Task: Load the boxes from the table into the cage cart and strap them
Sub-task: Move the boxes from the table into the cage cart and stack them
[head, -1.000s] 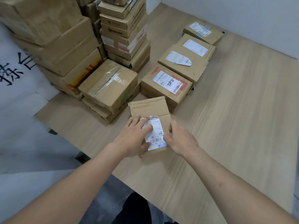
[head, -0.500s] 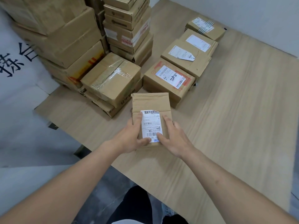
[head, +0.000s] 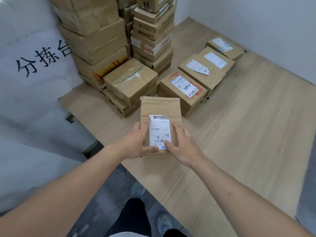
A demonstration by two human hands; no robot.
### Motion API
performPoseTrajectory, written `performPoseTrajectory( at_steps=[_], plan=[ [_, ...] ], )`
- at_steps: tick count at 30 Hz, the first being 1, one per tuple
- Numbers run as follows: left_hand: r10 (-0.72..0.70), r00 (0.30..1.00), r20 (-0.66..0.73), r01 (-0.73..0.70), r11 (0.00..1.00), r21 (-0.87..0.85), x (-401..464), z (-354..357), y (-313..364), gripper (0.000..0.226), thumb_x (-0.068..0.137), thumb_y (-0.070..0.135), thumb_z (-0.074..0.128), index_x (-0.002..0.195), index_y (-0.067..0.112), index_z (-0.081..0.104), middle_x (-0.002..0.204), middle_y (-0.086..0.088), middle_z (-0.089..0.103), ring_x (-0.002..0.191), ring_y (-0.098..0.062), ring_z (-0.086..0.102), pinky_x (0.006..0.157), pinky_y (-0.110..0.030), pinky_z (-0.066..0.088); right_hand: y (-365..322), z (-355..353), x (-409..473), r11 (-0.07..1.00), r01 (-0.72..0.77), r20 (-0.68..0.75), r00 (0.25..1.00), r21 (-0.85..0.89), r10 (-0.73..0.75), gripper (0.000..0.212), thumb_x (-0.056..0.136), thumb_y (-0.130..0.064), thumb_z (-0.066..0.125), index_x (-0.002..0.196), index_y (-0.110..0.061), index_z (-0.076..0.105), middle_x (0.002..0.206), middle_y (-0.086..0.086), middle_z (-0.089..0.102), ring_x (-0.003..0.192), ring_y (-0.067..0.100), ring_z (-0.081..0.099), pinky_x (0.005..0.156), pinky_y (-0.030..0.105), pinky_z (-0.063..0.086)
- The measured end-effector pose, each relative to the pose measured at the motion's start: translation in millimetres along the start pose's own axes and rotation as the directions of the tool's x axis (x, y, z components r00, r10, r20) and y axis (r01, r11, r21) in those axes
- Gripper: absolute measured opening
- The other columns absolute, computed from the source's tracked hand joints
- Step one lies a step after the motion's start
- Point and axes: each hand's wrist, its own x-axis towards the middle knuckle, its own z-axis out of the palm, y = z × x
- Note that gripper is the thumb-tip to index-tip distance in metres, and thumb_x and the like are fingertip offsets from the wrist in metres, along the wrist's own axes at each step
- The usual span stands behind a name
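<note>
A small flat cardboard box (head: 160, 108) with a white shipping label lies near the front edge of the wooden table (head: 248, 125). My left hand (head: 136, 142) grips its left side, thumb across the near end of the label. My right hand (head: 181, 144) holds its right side, fingers on top and thumb at the near end. Behind it lie a box with a red-bordered label (head: 183, 89), a taped box (head: 131, 81) and further labelled boxes (head: 208, 65). No cage cart is in view.
Tall stacks of cardboard boxes (head: 95, 36) fill the table's back left. A white sheet with black characters (head: 34, 65) hangs at the left. Grey floor and my shoes (head: 164, 221) show below the table edge. A white wall (head: 256, 23) bounds the back right.
Both hands have shifted from lying over the label to gripping the small box's two sides. The view has moved, so the box stacks now sit further right.
</note>
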Motion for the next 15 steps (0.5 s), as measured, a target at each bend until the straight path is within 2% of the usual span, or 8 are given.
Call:
performPoseTrajectory(
  at_steps=[3, 7, 13, 15],
  plan=[
    [-0.039, 0.997, -0.061, 0.04, 0.999, 0.001, -30.9, 14.6, 7.9, 0.125, 0.08, 0.068, 0.076, 0.163, 0.034, -0.011, 0.16, -0.001, 0.022, 0.141, -0.017, 0.035, 0.106, -0.026, 0.035, 0.7, -2.7, -19.5, 0.997, 0.078, 0.032, 0.996, -0.017, -0.078, 0.08, 0.095, -0.049, 0.063, 0.16, -0.039, 0.017, 0.14, 0.003, 0.04, 0.121, 0.021, 0.053, 0.094, 0.034, 0.045],
    [-0.103, 0.983, -0.153, 0.101, 0.995, -0.017, -76.7, 32.8, 17.3, 0.125, 0.078, 0.071, 0.075, 0.163, 0.035, -0.009, 0.159, -0.003, 0.025, 0.14, -0.02, 0.038, 0.114, -0.037, 0.039, -3.9, -3.5, -44.6, 0.981, 0.186, 0.084, 0.98, -0.05, -0.182, 0.082, 0.095, -0.048, 0.064, 0.16, -0.038, 0.016, 0.139, 0.003, 0.039, 0.121, 0.021, 0.052, 0.095, 0.034, 0.045],
    [-0.226, 0.934, -0.276, 0.209, 0.974, -0.092, -148.0, 59.6, 18.4, 0.123, 0.077, 0.071, 0.076, 0.162, 0.037, -0.006, 0.159, -0.004, 0.027, 0.134, -0.021, 0.045, 0.112, -0.038, 0.043, -21.5, 14.1, -76.2, 0.938, 0.34, 0.193, 0.927, -0.071, -0.322, 0.078, 0.094, -0.046, 0.065, 0.156, -0.041, 0.017, 0.127, 0.0, 0.04, 0.11, 0.019, 0.055, 0.093, 0.035, 0.049],
    [-0.28, 0.908, -0.312, 0.255, 0.959, -0.12, -171.6, 68.0, 12.6, 0.122, 0.076, 0.074, 0.075, 0.161, 0.039, -0.006, 0.159, -0.003, 0.027, 0.135, -0.021, 0.045, 0.112, -0.04, 0.044, -32.2, 25.6, -84.4, 0.919, 0.387, 0.241, 0.902, -0.08, -0.358, 0.077, 0.095, -0.044, 0.065, 0.155, -0.041, 0.017, 0.126, 0.0, 0.04, 0.105, 0.017, 0.052, 0.089, 0.032, 0.046]
  ],
)
